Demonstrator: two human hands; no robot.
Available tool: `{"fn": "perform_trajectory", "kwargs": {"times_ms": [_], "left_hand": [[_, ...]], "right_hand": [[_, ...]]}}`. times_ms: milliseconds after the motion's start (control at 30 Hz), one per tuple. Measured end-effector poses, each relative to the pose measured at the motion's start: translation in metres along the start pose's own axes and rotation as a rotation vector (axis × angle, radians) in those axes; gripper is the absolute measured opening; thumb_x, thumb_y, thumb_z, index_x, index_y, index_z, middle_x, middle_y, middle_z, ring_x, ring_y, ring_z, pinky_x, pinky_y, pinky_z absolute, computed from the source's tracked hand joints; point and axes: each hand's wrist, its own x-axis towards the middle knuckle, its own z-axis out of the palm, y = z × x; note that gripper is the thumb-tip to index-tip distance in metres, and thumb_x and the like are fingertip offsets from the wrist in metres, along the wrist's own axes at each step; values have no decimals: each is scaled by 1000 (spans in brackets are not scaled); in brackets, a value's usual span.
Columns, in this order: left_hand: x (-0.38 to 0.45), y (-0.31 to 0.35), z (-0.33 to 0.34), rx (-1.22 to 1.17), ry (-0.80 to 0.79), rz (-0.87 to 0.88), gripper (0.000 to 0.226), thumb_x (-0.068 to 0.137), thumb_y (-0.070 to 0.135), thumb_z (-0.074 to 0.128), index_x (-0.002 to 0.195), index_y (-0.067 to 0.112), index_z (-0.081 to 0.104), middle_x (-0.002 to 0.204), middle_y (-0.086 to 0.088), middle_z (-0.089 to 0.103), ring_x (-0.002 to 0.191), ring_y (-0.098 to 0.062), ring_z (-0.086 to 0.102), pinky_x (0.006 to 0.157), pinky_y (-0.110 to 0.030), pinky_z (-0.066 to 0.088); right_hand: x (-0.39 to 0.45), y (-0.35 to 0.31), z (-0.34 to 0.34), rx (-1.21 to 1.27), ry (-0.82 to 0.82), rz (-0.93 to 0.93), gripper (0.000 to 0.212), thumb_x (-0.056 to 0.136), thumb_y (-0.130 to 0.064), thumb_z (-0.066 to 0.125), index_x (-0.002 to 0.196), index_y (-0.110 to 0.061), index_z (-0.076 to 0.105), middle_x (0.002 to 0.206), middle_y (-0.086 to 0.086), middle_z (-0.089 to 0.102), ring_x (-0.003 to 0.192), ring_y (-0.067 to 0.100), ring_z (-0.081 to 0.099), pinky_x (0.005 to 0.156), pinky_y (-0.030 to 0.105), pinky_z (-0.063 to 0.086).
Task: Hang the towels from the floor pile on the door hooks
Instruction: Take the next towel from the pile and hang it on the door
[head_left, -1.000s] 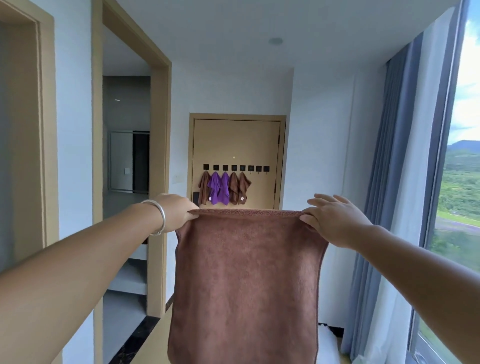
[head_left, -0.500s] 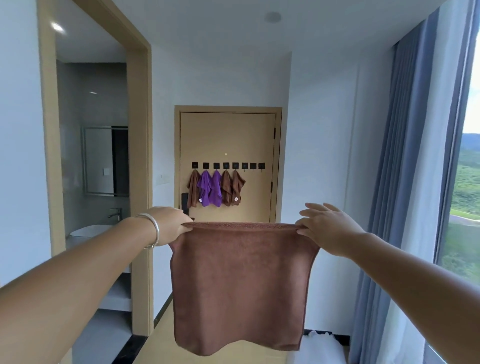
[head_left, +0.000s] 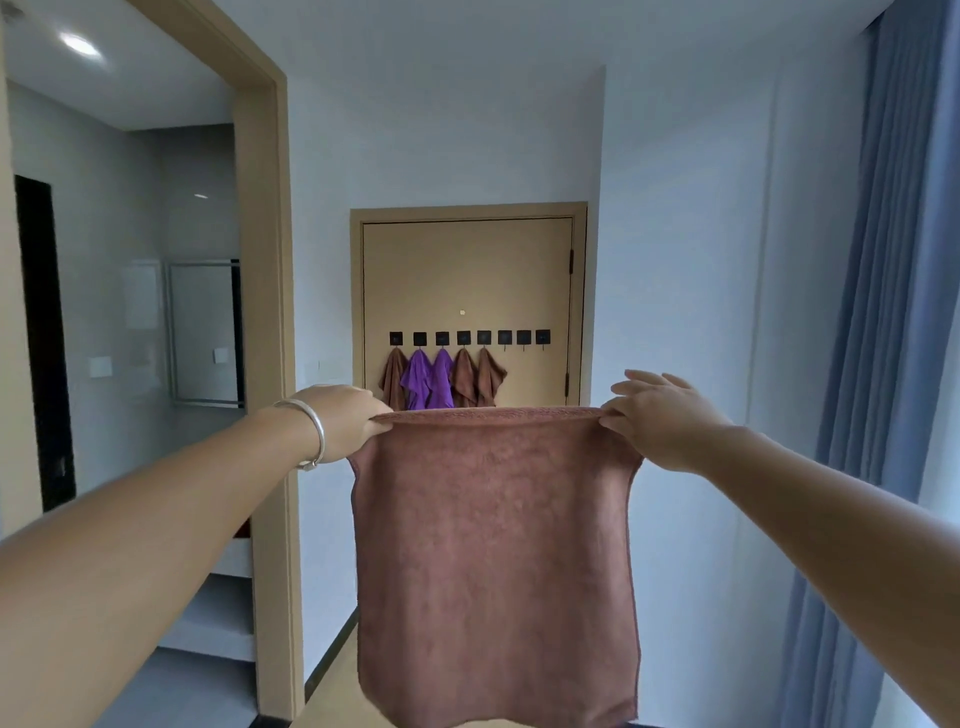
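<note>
Towel (head_left: 493, 561) stretched between left hand (head_left: 345, 421) and right hand (head_left: 660, 421)

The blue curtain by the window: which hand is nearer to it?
Right. The right hand pinches the brown towel's corner on the side toward the blue curtain; the left hand holds the opposite corner, beside the wooden doorframe.

No text, label, brand, number or sign can be read anywhere in the view, whether on cloth, door, walls or fittings.
</note>
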Motion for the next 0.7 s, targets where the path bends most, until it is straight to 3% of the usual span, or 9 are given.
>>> {"fn": "perform_trajectory", "kwargs": {"times_ms": [100,300,467,700], "left_hand": [[34,4,12,-5,1,-38,36,102,35,31,80,21,55,87,4,59,85,-18,57,77,-35,46],[88,7,44,-6,-53,-40,36,102,35,30,88,18,59,93,0,61,90,-21,58,83,-41,48],[142,2,78,-15,-78,2,32,103,36,31,84,27,55,93,2,60,89,-19,57,83,-37,48],[234,-26,124,-10,-61,6,34,103,36,31,79,23,51,93,-1,60,86,-20,57,79,-36,47]], "right_hand": [[27,16,23,37,10,4,44,102,-48,21,133,-40,51,144,-9,43,144,14,18,118,39,17],[66,31,76,78,-24,-23,47,101,-50,19,133,-39,52,145,-12,42,145,13,17,118,39,16],[110,43,122,105,-41,-12,46,101,-51,21,132,-38,52,146,-12,41,145,12,16,118,37,13],[199,53,171,39,-55,-31,48,101,-49,19,134,-36,51,146,-10,41,146,15,16,118,39,17]]}}
